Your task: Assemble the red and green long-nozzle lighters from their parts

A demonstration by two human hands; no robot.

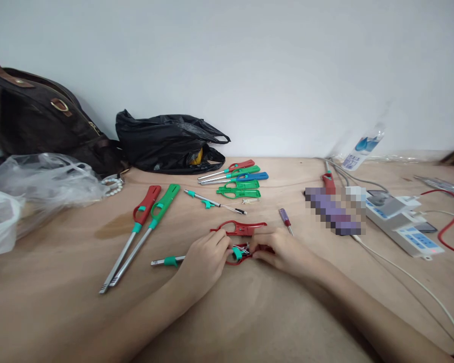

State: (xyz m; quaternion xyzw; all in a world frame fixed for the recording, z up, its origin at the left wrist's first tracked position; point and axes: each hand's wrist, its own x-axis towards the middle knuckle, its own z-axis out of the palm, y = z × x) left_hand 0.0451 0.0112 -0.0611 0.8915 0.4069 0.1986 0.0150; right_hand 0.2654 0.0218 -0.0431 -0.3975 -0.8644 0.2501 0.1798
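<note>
Reaches in from the near side over a smooth brown tabletop with faint wood grain, facing a crinkled, glossy black plastic bag at far left and a creased, cloudy clear plastic bag nearer. Has at left two slim lighters side by side, one with a red plastic handle, the other with a green plastic handle, both looped around teal triggers and tapering into straight metal tubes.

Holds at the near middle an opened red plastic lighter: rounded guard, teal trigger piece, thin pale wires bunched inside, silver metal tube pointing left through a teal collar. Curls the left hand around the joint of tube and handle, gripping firmly; closes the right hand, thumb against fingers, on the handle end. Cannot tell which small part sits between the right fingertips. Just beyond, a loose, shiny red plastic shell half, curved and looped at its left end; to its right, a short screwdriver with a translucent purple handle.
</note>
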